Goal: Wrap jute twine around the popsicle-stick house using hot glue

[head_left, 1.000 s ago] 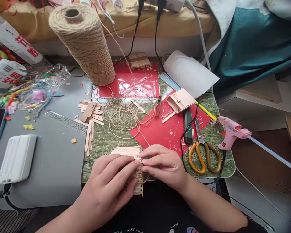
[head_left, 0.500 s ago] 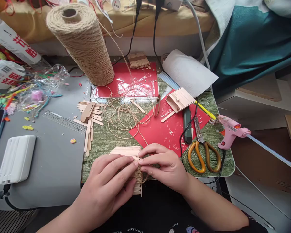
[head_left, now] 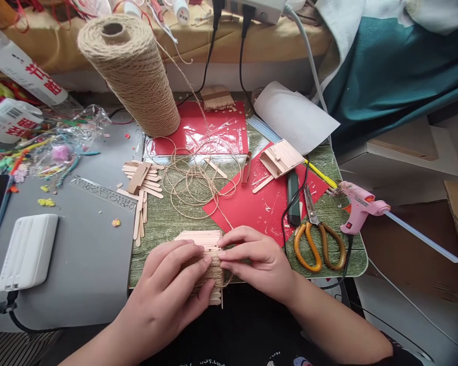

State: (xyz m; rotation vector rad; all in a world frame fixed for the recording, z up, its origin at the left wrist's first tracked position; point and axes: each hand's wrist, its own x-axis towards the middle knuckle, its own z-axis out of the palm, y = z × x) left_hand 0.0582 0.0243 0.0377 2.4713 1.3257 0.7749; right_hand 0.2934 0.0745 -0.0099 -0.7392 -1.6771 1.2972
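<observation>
A piece built of popsicle sticks (head_left: 200,237), its middle wound with jute twine (head_left: 217,268), is at the table's front edge. My left hand (head_left: 175,282) lies over its left part, fingers bent and thumb below, gripping it. At its right edge, my right hand (head_left: 257,262) pinches the wrapped side with thumb and fingertips. From there a strand leads up to loose loops of twine (head_left: 187,178) and the big twine spool (head_left: 132,76) standing behind. The left part of the stick piece is hidden under my left hand.
Scissors (head_left: 320,246) and a pink glue gun (head_left: 361,206) lie at the right. A small stick box (head_left: 282,158) rests on red card (head_left: 259,213). Loose sticks (head_left: 141,183), a stencil ruler (head_left: 105,193) and a white power bank (head_left: 28,251) are leftward.
My left fingers have shifted slightly left, uncovering more of the twine-wrapped part. My right hand stays at the right edge. The view has moved a little.
</observation>
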